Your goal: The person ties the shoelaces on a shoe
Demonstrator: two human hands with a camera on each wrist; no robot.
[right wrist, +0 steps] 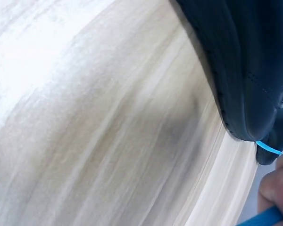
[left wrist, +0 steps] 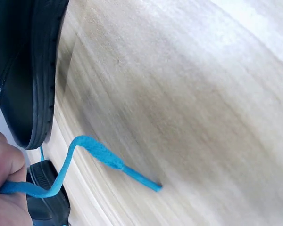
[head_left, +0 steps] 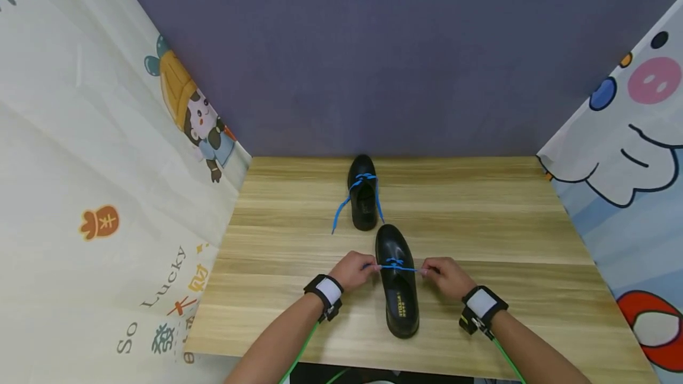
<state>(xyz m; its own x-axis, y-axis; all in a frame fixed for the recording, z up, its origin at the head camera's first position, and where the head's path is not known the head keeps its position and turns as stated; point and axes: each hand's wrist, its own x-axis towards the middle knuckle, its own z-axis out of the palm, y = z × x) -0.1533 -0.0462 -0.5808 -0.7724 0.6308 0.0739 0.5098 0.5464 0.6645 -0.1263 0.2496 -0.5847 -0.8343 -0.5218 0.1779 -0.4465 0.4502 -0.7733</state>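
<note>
Left hand [head_left: 354, 269] and right hand [head_left: 449, 278] pinch the blue lace [head_left: 404, 268], drawn straight across the near shoe [head_left: 397, 286]; the far shoe [head_left: 364, 201] sits beyond.

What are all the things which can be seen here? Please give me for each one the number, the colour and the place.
Near shoe: one, black, on the table between the hands
Near lace: one, blue, through the near shoe, stretched to both sides
Far shoe: one, black, beyond the near shoe
Far lace: one, blue, on the far shoe, ends loose
Table: one, wood-coloured, under the shoes
Panel: one, grey-purple, behind the table
Printed sheets: two, mainly white at left, white and blue at right
Wrist straps: two, black with white, one per wrist
Cables: at least two, green, along the forearms
Forearms: two, bare, from the bottom edge
Left hand: one, bare, pinching the near lace
Right hand: one, bare, pinching its other end
</note>
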